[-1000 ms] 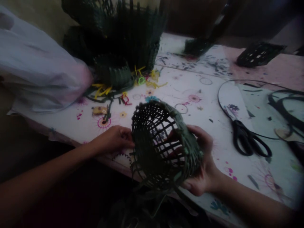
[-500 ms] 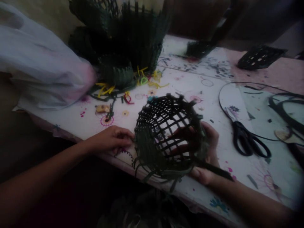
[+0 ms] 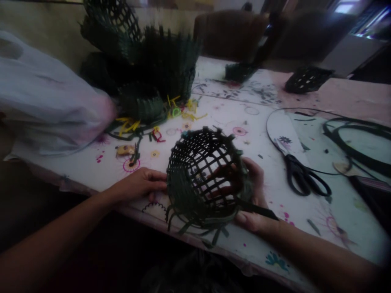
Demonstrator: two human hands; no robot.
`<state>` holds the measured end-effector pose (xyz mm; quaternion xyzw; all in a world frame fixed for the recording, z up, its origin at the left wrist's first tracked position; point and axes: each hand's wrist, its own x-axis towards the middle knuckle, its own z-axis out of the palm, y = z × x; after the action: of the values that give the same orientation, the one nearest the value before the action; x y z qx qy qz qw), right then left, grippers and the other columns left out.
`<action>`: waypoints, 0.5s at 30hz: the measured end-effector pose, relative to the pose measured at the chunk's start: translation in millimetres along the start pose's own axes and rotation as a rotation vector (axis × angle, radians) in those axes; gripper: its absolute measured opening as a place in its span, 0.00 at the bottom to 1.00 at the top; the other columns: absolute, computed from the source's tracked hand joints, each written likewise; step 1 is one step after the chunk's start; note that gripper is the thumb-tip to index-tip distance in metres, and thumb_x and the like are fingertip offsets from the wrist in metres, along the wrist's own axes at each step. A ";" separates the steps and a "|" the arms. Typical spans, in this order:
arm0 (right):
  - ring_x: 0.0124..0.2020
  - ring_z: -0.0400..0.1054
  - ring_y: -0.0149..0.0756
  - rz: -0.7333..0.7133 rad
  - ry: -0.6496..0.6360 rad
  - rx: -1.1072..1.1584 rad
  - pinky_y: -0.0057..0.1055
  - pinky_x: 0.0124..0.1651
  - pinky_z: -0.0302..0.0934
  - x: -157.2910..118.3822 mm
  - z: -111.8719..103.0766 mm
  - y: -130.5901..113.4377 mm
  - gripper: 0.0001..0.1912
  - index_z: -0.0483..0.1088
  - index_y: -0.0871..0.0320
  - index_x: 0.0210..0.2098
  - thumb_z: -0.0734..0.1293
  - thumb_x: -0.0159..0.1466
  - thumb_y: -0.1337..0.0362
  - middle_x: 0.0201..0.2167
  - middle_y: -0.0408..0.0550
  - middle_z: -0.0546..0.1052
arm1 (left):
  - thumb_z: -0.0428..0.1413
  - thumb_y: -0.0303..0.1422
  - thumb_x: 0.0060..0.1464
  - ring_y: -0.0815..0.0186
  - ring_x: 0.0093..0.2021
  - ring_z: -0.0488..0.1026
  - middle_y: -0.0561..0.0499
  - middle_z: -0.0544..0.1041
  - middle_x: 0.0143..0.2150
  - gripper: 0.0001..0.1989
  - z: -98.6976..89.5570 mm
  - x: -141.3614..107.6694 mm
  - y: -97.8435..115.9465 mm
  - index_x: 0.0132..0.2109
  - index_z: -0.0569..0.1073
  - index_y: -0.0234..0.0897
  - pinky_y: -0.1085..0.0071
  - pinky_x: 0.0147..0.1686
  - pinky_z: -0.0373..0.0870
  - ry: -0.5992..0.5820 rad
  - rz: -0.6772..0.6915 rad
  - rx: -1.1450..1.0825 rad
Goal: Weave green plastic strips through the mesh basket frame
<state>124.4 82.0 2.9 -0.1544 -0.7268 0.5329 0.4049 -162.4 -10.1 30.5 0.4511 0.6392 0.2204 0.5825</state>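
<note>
A dark green woven basket point(image 3: 186, 195) is tilted on its side above the table's near edge, its open mouth facing me and its lattice base showing inside. Several loose strip ends stick out from its rim. My right hand point(image 3: 256, 183) grips its right side, with the thumb below the rim and the fingers behind the lattice. A flat dark strip point(image 3: 259, 209) juts from the basket past that thumb. At the basket's left wall, my left hand point(image 3: 145, 183) has its fingers bent and pinched against the weave; the fingertips are partly hidden.
Black-handled scissors point(image 3: 301, 177) lie to the right, near a coil of dark strip point(image 3: 351, 142). At the back left stand larger woven baskets point(image 3: 171, 61) beside a white plastic bag point(image 3: 55, 97). Yellow scraps point(image 3: 128, 126) lie before them. Another small woven basket point(image 3: 308, 79) sits far right.
My view has turned slightly up and to the right, so the scene sits further left. Both hands keep their places on the basket, whose tilt looks nearly the same.
</note>
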 end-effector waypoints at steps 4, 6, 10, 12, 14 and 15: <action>0.59 0.64 0.56 -0.011 -0.047 0.019 0.60 0.58 0.64 -0.1 -3.0 0.8 0.51 0.45 0.39 0.65 0.75 0.50 0.44 0.56 0.53 0.65 | 0.61 0.44 0.48 0.72 0.21 0.66 0.54 0.74 0.24 0.17 0.1 -0.1 2.4 0.40 0.79 0.36 0.75 0.25 0.64 -0.004 -0.029 -0.025; 0.59 0.64 0.56 -0.002 -0.051 0.030 0.60 0.59 0.63 -0.5 -4.2 1.5 0.52 0.45 0.39 0.65 0.76 0.49 0.45 0.58 0.53 0.63 | 0.61 0.44 0.47 0.71 0.22 0.67 0.54 0.74 0.24 0.16 1.5 0.3 2.2 0.38 0.77 0.36 0.74 0.26 0.64 0.000 -0.038 -0.037; 0.60 0.64 0.57 0.007 -0.037 0.044 0.60 0.60 0.61 -1.9 -3.7 2.4 0.51 0.46 0.41 0.65 0.75 0.50 0.46 0.60 0.53 0.62 | 0.62 0.43 0.45 0.71 0.23 0.67 0.55 0.72 0.25 0.15 6.9 1.4 1.9 0.34 0.74 0.36 0.74 0.26 0.63 0.034 -0.049 -0.070; 0.62 0.62 0.58 -0.004 -0.034 0.042 0.61 0.60 0.61 -2.3 -2.5 3.0 0.51 0.46 0.41 0.65 0.76 0.50 0.46 0.60 0.54 0.62 | 0.62 0.43 0.45 0.71 0.23 0.66 0.55 0.70 0.24 0.15 10.4 1.9 1.6 0.32 0.72 0.36 0.74 0.26 0.62 0.051 -0.052 -0.084; 0.62 0.62 0.58 -0.032 -0.049 0.043 0.61 0.59 0.63 -2.3 -1.2 3.9 0.51 0.47 0.41 0.65 0.76 0.50 0.47 0.60 0.53 0.63 | 0.61 0.43 0.45 0.71 0.22 0.65 0.56 0.69 0.24 0.14 13.6 2.2 0.8 0.31 0.71 0.36 0.74 0.25 0.61 0.068 -0.052 -0.087; 0.63 0.62 0.58 -0.059 -0.070 0.043 0.60 0.58 0.63 -2.2 -0.6 4.4 0.51 0.46 0.41 0.66 0.76 0.51 0.48 0.60 0.53 0.63 | 0.61 0.42 0.46 0.72 0.22 0.65 0.57 0.68 0.24 0.14 14.8 2.3 0.2 0.31 0.71 0.37 0.74 0.25 0.60 0.077 -0.053 -0.085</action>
<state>125.3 82.7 -2.0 -0.1055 -0.7332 0.5412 0.3979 -148.2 -11.7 26.2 0.4000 0.6628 0.2491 0.5819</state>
